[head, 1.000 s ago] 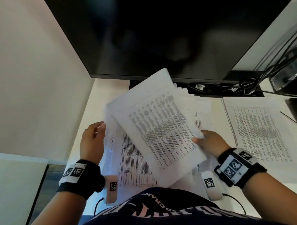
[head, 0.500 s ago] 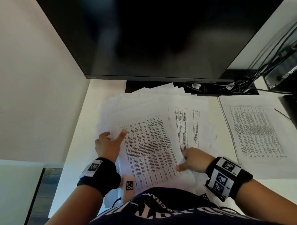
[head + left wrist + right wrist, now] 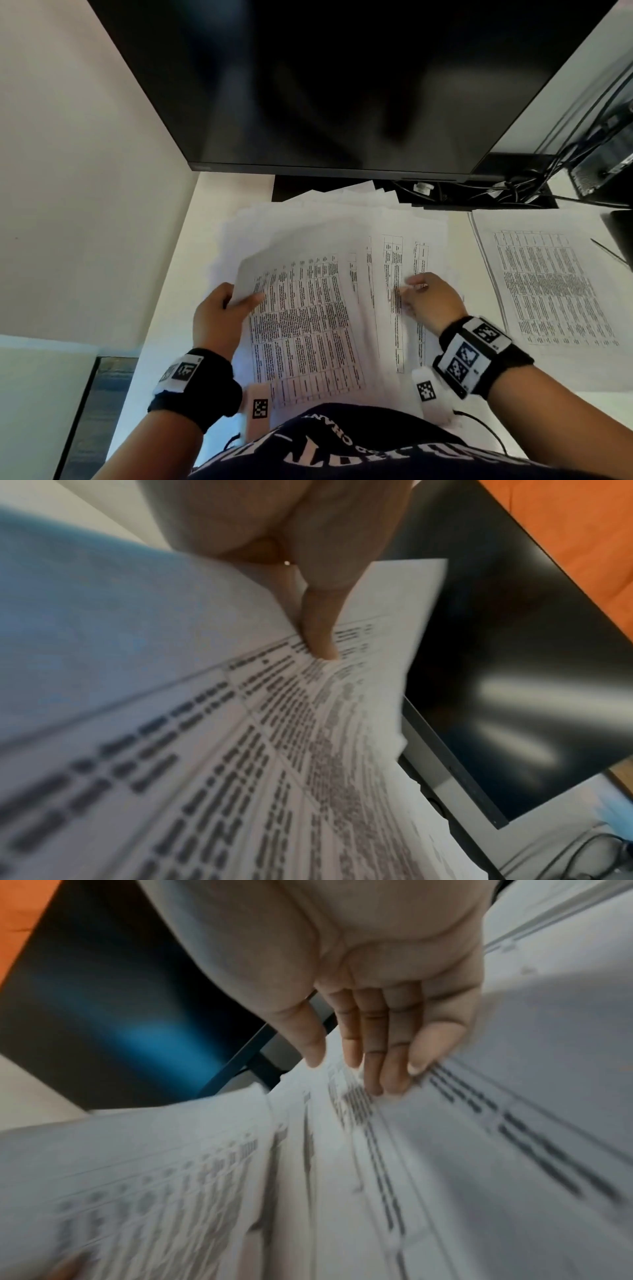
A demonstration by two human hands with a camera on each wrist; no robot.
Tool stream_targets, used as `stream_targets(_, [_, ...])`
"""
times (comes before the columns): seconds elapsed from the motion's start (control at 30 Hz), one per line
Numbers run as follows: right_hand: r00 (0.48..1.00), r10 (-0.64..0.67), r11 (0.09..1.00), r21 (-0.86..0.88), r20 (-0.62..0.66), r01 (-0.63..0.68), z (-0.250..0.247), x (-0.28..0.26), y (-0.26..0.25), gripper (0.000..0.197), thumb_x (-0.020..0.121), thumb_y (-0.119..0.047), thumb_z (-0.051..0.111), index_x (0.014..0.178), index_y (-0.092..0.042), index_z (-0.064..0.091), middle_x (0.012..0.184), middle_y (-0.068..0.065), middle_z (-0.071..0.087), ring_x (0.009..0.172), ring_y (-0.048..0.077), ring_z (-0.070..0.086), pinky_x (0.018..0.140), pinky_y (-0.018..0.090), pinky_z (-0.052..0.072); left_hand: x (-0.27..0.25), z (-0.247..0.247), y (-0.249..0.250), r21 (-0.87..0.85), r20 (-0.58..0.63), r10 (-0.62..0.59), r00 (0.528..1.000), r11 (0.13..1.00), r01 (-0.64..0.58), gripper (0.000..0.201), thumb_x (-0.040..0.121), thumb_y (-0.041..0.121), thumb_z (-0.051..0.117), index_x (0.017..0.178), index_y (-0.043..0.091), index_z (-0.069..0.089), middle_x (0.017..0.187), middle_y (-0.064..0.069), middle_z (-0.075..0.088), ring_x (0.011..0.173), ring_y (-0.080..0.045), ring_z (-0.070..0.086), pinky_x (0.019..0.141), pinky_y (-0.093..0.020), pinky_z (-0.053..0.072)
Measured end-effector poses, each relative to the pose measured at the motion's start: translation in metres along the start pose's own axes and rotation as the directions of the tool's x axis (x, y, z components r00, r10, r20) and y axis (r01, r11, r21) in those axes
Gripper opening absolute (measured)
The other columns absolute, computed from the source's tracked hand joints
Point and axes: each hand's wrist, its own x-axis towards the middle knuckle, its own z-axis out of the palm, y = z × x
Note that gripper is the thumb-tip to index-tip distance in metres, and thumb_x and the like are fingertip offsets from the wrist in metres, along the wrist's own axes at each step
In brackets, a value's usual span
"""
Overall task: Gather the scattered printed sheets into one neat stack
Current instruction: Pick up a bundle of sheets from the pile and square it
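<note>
Leftmost, the left hand (image 3: pixel 219 317) pinched the top printed sheet (image 3: pixel 301 325) at its left edge, thumb above and fingers curled beneath. That sheet lay on the loose pile of sheets (image 3: pixel 342 226) on the desk (image 3: pixel 219 195) below the monitor (image 3: pixel 325 85). Rightward, the right hand (image 3: pixel 433 301) pressed straight fingers (image 3: pixel 373 1047) flat on the pile. Farther right, a separate printed sheet (image 3: pixel 548 284) lay flat.
</note>
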Motion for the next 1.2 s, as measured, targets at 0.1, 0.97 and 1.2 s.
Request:
stream_targets(0.1, [0.985, 0.08, 0.977, 0.185, 0.152, -0.108, 0.009, 0.006, -0.001, 0.022, 0.089, -0.011, 0.06, 0.11, -0.01, 0.057, 0.086, 0.01, 0.069, 0.064, 0.019, 0.063, 0.055, 0.025, 0.049, -0.01, -0.005, 0.002, -0.122, 0.113, -0.023, 0.993, 0.992, 0.037, 0.018, 0.078, 0.006, 0.073, 0.07, 0.004, 0.057, 0.057, 0.01, 0.064, 0.06, -0.001, 0.059, 0.058, -0.011, 0.045])
stream_targets(0.97, [0.981, 0.044, 0.986, 0.169, -0.191, -0.011, -0.007, 0.015, 0.014, 0.039, 0.085, -0.001, 0.051, 0.122, -0.016, 0.053, 0.1, 0.004, 0.061, 0.078, 0.019, 0.058, 0.061, 0.024, 0.042, -0.015, 0.01, 0.006, -0.418, 0.394, 0.012, 0.919, 0.893, 0.168, 0.086, 0.038, 0.014, 0.086, 0.12, 0.012, 0.06, 0.103, -0.007, 0.073, 0.099, -0.022, 0.069, 0.079, -0.032, 0.058])
stream_targets(1.2, [0.995, 0.097, 0.985, 0.143, 0.033, -0.1, 0.01, 0.033, 0.009, 0.032, 0.075, -0.028, 0.073, 0.1, -0.014, 0.057, 0.102, 0.006, 0.067, 0.078, 0.023, 0.06, 0.068, 0.031, 0.05, -0.022, 0.001, -0.001, -0.382, 0.364, 0.081, 0.928, 0.922, 0.07, 0.057, 0.045, 0.028, 0.083, 0.097, 0.008, 0.072, 0.099, -0.015, 0.074, 0.097, -0.032, 0.069, 0.089, -0.047, 0.053])
